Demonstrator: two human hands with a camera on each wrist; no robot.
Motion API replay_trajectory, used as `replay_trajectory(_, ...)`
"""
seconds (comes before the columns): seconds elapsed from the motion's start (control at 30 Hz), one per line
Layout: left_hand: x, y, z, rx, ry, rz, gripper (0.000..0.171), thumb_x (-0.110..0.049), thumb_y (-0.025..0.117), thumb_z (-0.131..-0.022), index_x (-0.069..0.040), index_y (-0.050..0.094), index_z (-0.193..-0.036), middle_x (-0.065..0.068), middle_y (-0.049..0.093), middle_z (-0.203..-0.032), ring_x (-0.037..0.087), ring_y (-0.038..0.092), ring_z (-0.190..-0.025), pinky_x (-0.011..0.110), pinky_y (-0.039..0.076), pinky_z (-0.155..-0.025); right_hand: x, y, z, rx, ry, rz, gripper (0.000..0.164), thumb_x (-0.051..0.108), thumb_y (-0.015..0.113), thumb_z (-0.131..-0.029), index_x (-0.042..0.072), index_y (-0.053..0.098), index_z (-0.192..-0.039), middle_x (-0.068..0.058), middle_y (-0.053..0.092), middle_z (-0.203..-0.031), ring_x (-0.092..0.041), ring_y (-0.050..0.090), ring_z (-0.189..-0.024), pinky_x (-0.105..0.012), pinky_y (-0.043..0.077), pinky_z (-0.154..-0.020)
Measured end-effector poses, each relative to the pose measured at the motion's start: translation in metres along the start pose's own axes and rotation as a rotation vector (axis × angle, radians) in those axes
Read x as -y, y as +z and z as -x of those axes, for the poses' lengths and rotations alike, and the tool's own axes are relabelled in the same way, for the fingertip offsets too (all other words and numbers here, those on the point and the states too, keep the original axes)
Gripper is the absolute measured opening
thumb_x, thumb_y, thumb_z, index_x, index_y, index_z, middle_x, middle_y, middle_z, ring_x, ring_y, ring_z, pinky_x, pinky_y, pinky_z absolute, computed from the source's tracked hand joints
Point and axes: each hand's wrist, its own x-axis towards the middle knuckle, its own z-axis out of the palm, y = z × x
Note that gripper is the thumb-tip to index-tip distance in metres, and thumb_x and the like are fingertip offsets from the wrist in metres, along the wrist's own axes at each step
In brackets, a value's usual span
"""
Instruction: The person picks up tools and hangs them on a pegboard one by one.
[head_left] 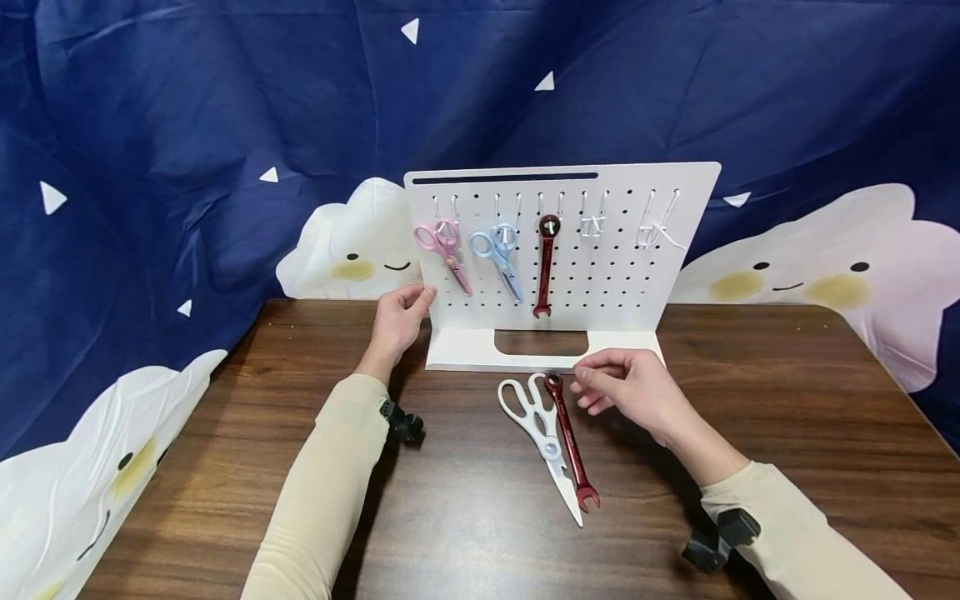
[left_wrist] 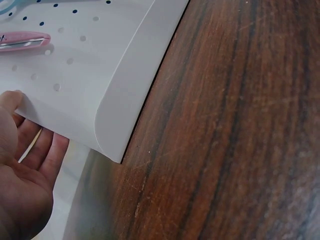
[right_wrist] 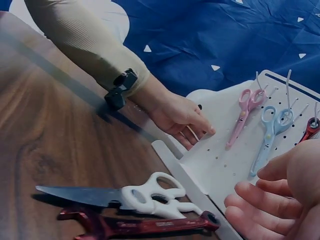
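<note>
My left hand holds the left edge of a white pegboard, its thumb in front and the other fingers behind, as the left wrist view shows. On the board's hooks hang pink scissors, light blue scissors and a red wrench. My right hand hovers by the board's base with loosely bent fingers and holds nothing. Just left of it, a second red wrench lies on the table. White-handled kitchen scissors lie against that wrench, handles toward the board.
Two more pairs of white hooks stick out on the board's right side. The board's foot rests on a brown wooden table. Behind it hangs a dark blue cloth with clouds and white triangles. Each wrist wears a black camera mount.
</note>
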Motion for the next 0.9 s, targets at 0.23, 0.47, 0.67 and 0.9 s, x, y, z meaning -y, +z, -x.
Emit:
replay_trajectory(0.23, 0.000, 0.000, 0.000, -0.001, -0.003, 0.004, 0.038, -0.027, 0.067, -0.109, 0.002, 0.074, -0.132, 0.027, 0.077, -0.119, 0.032, 0.072, -0.101, 0.041, 0.060, -0.095, -0.015, 0.007, 0.008, 0.040, 0.048, -0.025, 0.032, 0.000, 0.061, -0.107, -0.026, 0.059, -0.126, -0.018, 0.079, -0.093, -0.013, 0.073, -0.069, -0.033, 0.066, -0.066)
replay_trajectory(0.47, 0.000, -0.001, -0.001, -0.001, -0.004, -0.002, 0.038, -0.026, 0.066, -0.110, 0.003, 0.073, -0.133, 0.027, 0.077, -0.122, 0.026, 0.073, -0.099, 0.037, 0.061, -0.095, -0.027, 0.015, 0.013, 0.053, 0.132, -0.008, 0.029, 0.003, 0.064, -0.105, -0.021, 0.063, -0.121, -0.009, 0.074, -0.082, -0.013, 0.070, -0.063, -0.034, 0.064, -0.058)
replay_trajectory(0.67, -0.001, -0.001, 0.000, 0.002, 0.001, 0.000, 0.038, -0.026, 0.065, -0.110, 0.003, 0.073, -0.134, 0.027, 0.076, -0.124, 0.025, 0.073, -0.100, 0.041, 0.062, -0.098, -0.035, 0.023, 0.015, 0.048, 0.195, 0.066, 0.026, 0.008, 0.070, -0.103, -0.015, 0.068, -0.115, -0.004, 0.068, -0.070, -0.011, 0.064, -0.051, -0.035, 0.061, -0.049)
replay_trajectory(0.9, -0.001, 0.000, 0.001, 0.001, -0.002, -0.005, 0.037, -0.026, 0.066, -0.110, 0.003, 0.073, -0.134, 0.026, 0.077, -0.123, 0.023, 0.071, -0.098, 0.037, 0.061, -0.095, -0.038, 0.032, 0.016, 0.015, 0.223, 0.214, 0.024, 0.014, 0.077, -0.099, -0.007, 0.069, -0.104, -0.003, 0.062, -0.060, -0.009, 0.059, -0.038, -0.036, 0.057, -0.041)
